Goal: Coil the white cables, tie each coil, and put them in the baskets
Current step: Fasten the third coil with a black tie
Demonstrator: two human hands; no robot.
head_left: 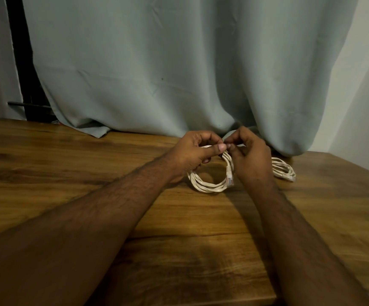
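A coil of white network cable [208,185] hangs just above the wooden table [90,164], its clear plug end dangling at the coil's right side. My left hand [193,152] grips the top of this coil, thumb pressed forward. My right hand [251,154] pinches something small at the coil's top, fingertips meeting my left thumb; what it pinches is hidden. A second white cable coil [284,170] lies on the table behind my right hand, partly hidden by it. No basket is in view.
A pale green curtain [179,74] hangs along the table's back edge, its hem resting on the wood. A dark frame [24,69] stands at the back left and a white wall at the right. Bare wood lies to the left and in front.
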